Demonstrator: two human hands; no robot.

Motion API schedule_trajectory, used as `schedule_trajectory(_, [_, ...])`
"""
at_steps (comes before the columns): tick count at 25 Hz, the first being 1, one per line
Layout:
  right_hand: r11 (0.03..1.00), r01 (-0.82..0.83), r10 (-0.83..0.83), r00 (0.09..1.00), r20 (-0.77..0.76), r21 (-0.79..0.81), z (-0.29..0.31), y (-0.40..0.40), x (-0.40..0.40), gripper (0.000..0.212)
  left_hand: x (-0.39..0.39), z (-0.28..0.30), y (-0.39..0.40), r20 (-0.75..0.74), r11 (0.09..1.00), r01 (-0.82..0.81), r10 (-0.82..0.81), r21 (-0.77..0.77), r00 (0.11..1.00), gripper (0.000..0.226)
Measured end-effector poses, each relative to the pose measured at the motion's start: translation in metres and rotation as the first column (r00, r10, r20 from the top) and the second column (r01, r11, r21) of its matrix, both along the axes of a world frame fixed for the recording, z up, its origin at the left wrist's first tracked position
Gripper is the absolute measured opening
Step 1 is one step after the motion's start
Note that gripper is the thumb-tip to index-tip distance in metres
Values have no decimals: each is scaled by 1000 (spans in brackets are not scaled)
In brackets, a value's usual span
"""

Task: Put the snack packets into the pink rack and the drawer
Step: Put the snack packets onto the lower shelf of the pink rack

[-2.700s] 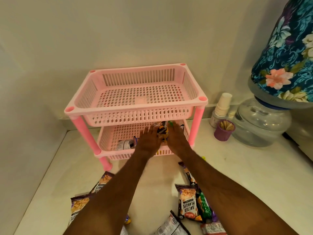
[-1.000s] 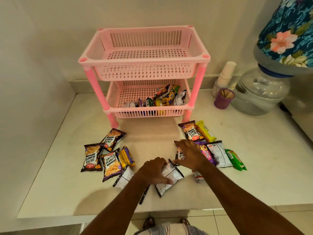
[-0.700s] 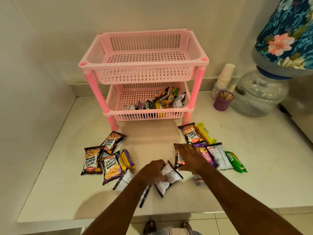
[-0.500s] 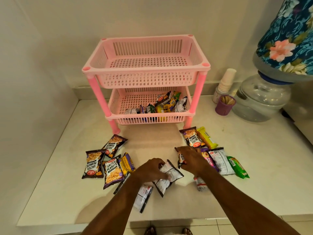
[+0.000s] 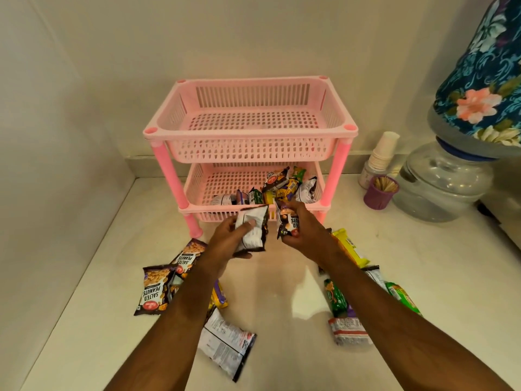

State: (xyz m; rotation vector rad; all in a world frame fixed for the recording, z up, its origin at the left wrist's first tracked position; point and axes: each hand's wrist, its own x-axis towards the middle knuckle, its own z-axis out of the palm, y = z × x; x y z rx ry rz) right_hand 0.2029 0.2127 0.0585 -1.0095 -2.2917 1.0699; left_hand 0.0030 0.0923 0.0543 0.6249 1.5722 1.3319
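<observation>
Left hand (image 5: 225, 244) gripping white-backed packet (image 5: 252, 232), long axis upright, right hand (image 5: 303, 231) clutching peanut packet (image 5: 289, 222), also upright, both raised above tabletop (image 5: 282, 292), just before pink rack (image 5: 249, 142) near back edge

A two-tier rack (image 5: 249, 142) is set at the back of the table (image 5: 282, 283), against the wall. A heap of snack packets (image 5: 277, 187) is held in its lower tier, toward the right. Just in front of the rack, above the table, one packet (image 5: 252, 231) is held in the left hand (image 5: 228, 241) and another packet (image 5: 290, 222) in the right hand (image 5: 303, 231), side by side. More packets are scattered on the table: a group at the left (image 5: 158, 287), one nearest the front edge (image 5: 227, 344), a group at the right (image 5: 349, 294). To the right of the rack, a stack of cups (image 5: 382, 150) is placed behind a small pot of sticks (image 5: 380, 191), with a water dispenser (image 5: 448, 176) further right
</observation>
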Motion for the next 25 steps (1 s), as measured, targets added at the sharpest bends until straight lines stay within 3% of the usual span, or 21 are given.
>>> schedule_trajectory(4, [995, -31, 33, 999, -17, 96, 13, 27, -41, 76, -26, 22, 34, -170, 988, -146, 153, 53, 974, 17])
schedule_trajectory(6, [990, -39, 36, 999, 19, 139, 15, 41, -60, 75, -40, 30, 52, -206, 984, -170, 179, 60, 962, 27])
schedule_trajectory(9, [976, -70, 54, 995, 81, 205, 13, 61, -88, 71, -60, 35, 80, -202, 995, -94, 100, 37, 974, 51])
schedule_trajectory(13, [962, -64, 27, 990, 141, 265, 6, 78, -115, 66, -76, 27, 107, -420, 996, -84, 62, -34, 906, 74])
schedule_trajectory(16, [959, -76, 24, 982, 189, 272, 4, 85, -128, 67, -85, 21, 120, -592, 987, -93, -1, -129, 806, 74])
schedule_trajectory(21, [975, -61, 15, 977, 214, 212, 7, 102, -151, 84, -97, 22, 145, -563, 998, -45, 17, -37, 826, 67])
schedule_trajectory(23, [986, -62, 26, 975, 222, 156, 8, 110, -153, 89, -100, 21, 149, -614, 995, -42, -21, -88, 789, 67])
schedule_trajectory(25, [975, -105, 47, 959, 281, 196, 3, 112, -149, 88, -99, 12, 146, -692, 985, -39, -91, -170, 716, 68])
